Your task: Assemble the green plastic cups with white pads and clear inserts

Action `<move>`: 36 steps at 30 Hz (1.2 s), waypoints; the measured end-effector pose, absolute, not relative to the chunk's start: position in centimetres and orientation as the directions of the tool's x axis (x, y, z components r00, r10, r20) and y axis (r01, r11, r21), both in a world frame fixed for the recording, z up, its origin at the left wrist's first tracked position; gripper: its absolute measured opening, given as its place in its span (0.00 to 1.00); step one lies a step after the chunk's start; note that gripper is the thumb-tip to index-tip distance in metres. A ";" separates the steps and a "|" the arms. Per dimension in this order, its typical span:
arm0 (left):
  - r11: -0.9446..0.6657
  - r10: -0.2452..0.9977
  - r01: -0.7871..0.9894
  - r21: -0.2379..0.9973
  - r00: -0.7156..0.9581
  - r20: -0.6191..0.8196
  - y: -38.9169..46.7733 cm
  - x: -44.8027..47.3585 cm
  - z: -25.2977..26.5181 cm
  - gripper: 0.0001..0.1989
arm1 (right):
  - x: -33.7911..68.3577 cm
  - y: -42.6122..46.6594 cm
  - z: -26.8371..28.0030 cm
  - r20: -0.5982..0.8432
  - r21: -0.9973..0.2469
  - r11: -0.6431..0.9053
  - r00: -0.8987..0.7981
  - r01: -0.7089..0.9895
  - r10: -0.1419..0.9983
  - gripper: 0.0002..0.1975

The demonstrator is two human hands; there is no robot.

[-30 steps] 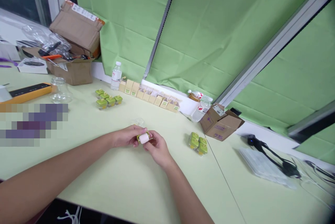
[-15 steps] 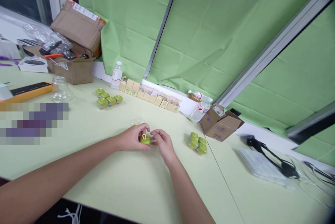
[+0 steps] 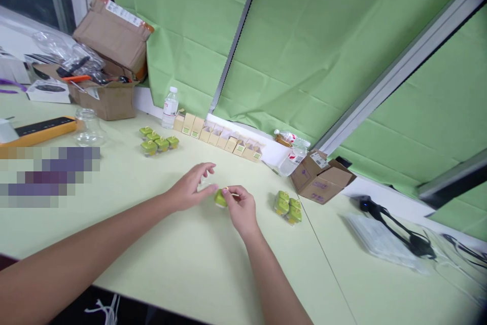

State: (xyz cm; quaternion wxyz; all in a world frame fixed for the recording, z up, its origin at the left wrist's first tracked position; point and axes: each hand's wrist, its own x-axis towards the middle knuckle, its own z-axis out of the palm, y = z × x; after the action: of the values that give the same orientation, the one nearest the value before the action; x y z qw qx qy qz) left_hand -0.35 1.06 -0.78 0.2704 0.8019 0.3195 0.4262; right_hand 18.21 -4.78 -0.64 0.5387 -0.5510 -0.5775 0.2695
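Note:
My right hand (image 3: 243, 209) pinches a small container with a green lid (image 3: 219, 198) above the middle of the table. My left hand (image 3: 190, 188) is just left of it, thumb and fingers apart, holding nothing. Behind the left hand's thumb, a clear plastic piece (image 3: 206, 183) is partly hidden. To the right stands a cluster of similar green-lidded containers (image 3: 288, 207) with yellowish contents. Further back on the left is another group of green-lidded containers (image 3: 158, 141).
Small cream cardboard boxes (image 3: 214, 135) line the wall beside a water bottle (image 3: 170, 108). Two bottles (image 3: 293, 158) lie near an open carton (image 3: 320, 177). A glass jar (image 3: 88, 130) and a full cardboard box (image 3: 108, 99) are left; a black headset-like device (image 3: 395, 228) is right.
The green-lidded container has passed from my left hand to my right and shifted slightly right. My left hand has opened and drawn back up and to the left.

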 end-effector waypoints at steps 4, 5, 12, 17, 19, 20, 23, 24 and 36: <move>-0.563 0.819 0.470 0.680 0.208 0.534 3.0 -0.6 -2.0 0.29 | 18.4 -4.9 -0.4 0.307 -0.923 0.219 0.263 0.315 0.915 0.13; -0.531 0.839 0.509 0.678 0.203 0.505 3.5 -0.6 -2.5 0.32 | 18.3 -4.9 -0.4 0.306 -0.924 0.216 0.273 0.315 0.912 0.13; -0.442 0.896 0.618 0.650 0.343 0.284 4.9 -0.5 -3.8 0.35 | 17.8 -4.7 -0.8 0.311 -0.931 0.223 0.309 0.289 0.899 0.13; -0.530 0.842 0.602 0.597 0.455 0.290 3.0 0.0 -2.9 0.35 | 17.7 -4.8 -0.6 0.334 -0.929 0.235 0.373 0.287 0.866 0.14; -0.584 0.803 0.584 0.564 0.515 0.299 2.2 0.4 -2.8 0.39 | 17.8 -4.8 -0.7 0.367 -0.912 0.250 0.373 0.325 0.853 0.13; -0.607 0.785 0.574 0.550 0.540 0.303 1.8 0.6 -2.7 0.41 | 17.8 -4.8 -0.8 0.386 -0.900 0.259 0.364 0.351 0.848 0.13; -0.641 0.753 0.555 0.530 0.587 0.296 1.1 1.1 -2.6 0.41 | 17.9 -4.5 -1.3 0.438 -0.860 0.282 0.331 0.425 0.836 0.13; -0.643 0.749 0.550 0.533 0.596 0.289 1.0 1.1 -2.5 0.39 | 17.9 -4.4 -1.4 0.448 -0.851 0.287 0.323 0.441 0.833 0.12; -0.639 0.728 0.510 0.575 0.643 0.238 1.1 1.1 -2.6 0.24 | 17.4 -4.7 -1.2 0.527 -0.779 0.376 0.199 0.501 0.826 0.10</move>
State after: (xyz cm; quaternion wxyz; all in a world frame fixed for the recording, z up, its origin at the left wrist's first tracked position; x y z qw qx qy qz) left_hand 1.10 1.09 -2.60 0.2352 0.8754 0.3536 0.2311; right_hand 17.38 -4.71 -1.21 0.5559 -0.5389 -0.6158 0.1461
